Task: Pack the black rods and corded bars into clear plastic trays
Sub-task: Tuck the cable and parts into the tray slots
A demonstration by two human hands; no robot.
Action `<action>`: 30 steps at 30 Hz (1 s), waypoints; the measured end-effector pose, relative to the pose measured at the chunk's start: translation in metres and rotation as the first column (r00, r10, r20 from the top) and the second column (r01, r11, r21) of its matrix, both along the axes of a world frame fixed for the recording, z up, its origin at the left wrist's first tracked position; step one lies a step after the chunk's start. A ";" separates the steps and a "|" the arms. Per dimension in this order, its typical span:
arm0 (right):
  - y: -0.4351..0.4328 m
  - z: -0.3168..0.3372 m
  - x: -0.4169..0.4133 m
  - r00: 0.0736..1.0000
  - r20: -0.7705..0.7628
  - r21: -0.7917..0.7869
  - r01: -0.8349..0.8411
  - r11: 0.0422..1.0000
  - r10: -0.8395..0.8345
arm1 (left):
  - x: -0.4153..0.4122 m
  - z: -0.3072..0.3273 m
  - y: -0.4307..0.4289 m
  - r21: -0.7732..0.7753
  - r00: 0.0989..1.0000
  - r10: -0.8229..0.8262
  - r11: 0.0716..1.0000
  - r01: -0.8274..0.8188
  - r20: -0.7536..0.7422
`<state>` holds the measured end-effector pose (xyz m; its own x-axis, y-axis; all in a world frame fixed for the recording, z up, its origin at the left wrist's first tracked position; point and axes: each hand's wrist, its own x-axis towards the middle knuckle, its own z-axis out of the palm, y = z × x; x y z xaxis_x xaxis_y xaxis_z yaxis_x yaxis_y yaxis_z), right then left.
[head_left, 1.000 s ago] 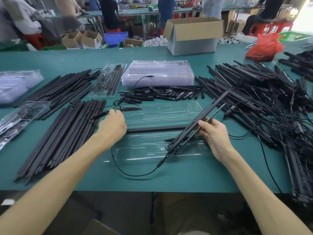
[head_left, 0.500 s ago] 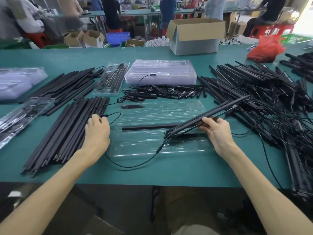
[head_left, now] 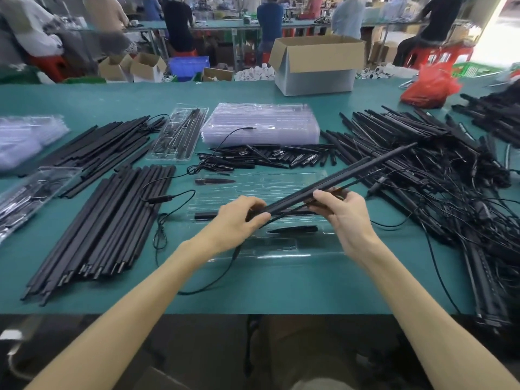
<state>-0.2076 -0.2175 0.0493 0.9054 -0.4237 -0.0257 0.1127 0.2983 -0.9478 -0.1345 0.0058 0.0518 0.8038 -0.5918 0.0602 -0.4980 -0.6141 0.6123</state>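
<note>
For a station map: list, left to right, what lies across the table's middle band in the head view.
First a pile of clear plastic packaging → spread of loose black rods → filled clear plastic tray → stack of empty clear plastic trays → tangled heap of corded black bars.

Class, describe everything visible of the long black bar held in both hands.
The long black bar is slim, straight and matte. It slants up to the right above the clear plastic tray. The left hand grips its near end; the right hand holds its middle. A thin black cord trails from the near end.
</note>
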 end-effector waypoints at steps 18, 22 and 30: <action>0.028 -0.025 -0.005 0.998 0.002 0.173 -0.068 0.983 0.068 | 0.010 0.002 0.047 -0.437 0.636 -0.190 0.862 -0.257 -0.748; 0.038 -0.026 -0.006 0.996 -0.011 0.165 -0.088 0.982 0.091 | 0.007 -0.007 0.041 -0.421 0.655 -0.145 0.861 -0.285 -0.742; 0.046 -0.026 -0.007 0.993 -0.051 0.197 -0.097 0.976 0.109 | 0.012 -0.018 0.044 -0.484 0.676 -0.086 0.764 -0.427 -0.732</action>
